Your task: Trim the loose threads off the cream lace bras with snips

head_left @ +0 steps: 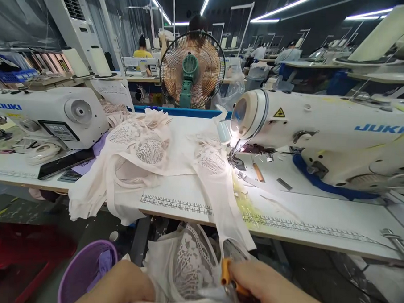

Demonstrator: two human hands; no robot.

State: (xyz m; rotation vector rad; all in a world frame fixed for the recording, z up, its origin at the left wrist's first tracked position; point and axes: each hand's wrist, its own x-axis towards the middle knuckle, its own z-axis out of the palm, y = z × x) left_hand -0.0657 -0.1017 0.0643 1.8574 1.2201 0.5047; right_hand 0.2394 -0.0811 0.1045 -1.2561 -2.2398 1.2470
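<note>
A white lace bra [192, 262] hangs below the table's front edge, close to me. My left hand [129, 280] is closed on its left side; the fingertips are partly hidden. In my right hand [258, 279] is a pair of scissors with orange handles [225, 272], its blurred blades pointing left across the lower part of the bra. I cannot tell whether the blades touch the cloth. Just above, another lace bra piece [213, 170] lies under the needle of the right sewing machine [310, 125], its strip draping over the edge.
A pile of white lace bras [135, 144] lies left on the table [177, 186], near a black phone [66, 163] and a second sewing machine [46, 118]. A purple bin [69, 271] stands below, beside a red stool [20, 255]. A fan [192, 70] stands behind; people sit farther back.
</note>
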